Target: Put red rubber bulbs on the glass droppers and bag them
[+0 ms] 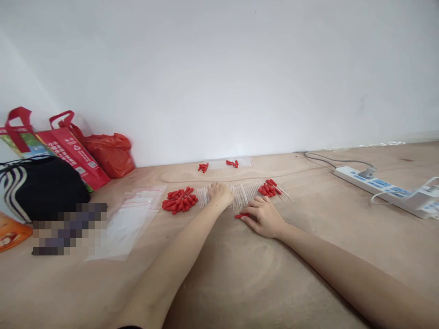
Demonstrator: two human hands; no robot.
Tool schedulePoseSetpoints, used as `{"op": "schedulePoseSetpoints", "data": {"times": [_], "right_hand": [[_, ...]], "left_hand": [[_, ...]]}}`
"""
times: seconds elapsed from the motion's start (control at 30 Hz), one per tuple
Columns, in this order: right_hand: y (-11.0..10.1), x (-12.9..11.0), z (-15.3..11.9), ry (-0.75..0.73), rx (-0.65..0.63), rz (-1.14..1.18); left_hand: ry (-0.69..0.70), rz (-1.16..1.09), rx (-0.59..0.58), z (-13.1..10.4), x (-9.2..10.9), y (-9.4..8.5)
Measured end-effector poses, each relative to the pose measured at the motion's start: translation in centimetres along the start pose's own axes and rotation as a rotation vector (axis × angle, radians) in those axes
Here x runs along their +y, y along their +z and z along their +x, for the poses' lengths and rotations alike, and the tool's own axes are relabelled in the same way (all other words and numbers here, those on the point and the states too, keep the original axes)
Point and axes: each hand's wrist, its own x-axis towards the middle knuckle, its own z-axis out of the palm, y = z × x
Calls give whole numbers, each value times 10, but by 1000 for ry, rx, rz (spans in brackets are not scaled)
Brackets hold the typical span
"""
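My left hand reaches over a row of thin clear tubes lying side by side on the table. Its fingers are curled down and closed, and whatever they hold is hidden. Low on the table to its right, my right hand has its thumb and fingers on a small red rubber-like dropper bulb. A heap of loose red bulbs lies left of the tubes. At the right end of the row is a smaller cluster of red-ended droppers, some with clear stems pointing toward me.
Flat clear zip bags lie at the left. Farther back are small bagged red pieces. A black bag, a red shopping bag and a red plastic bag stand far left. A white power strip with cables is at right.
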Motion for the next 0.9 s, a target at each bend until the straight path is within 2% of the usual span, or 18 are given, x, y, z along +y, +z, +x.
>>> {"op": "schedulePoseSetpoints", "data": {"times": [0.13, 0.23, 0.33, 0.43, 0.5, 0.57, 0.9], "right_hand": [[-1, 0, -1, 10, 9, 7], [-1, 1, -1, 35, 38, 15], [2, 1, 0, 58, 95, 36], [7, 0, 2, 45, 151, 46], [9, -1, 4, 24, 155, 68], [11, -3, 5, 5, 145, 107], [9, -4, 6, 3, 111, 239]], "left_hand": [[118, -51, 5, -10, -17, -12], [235, -118, -2, -30, -41, -21], [359, -187, 0, -53, -66, -19], [546, -306, 172, -68, -82, -4], [643, -349, 252, -72, -86, 6], [696, -375, 274, -73, -86, 12], [705, -390, 296, -72, -84, 14]]}}
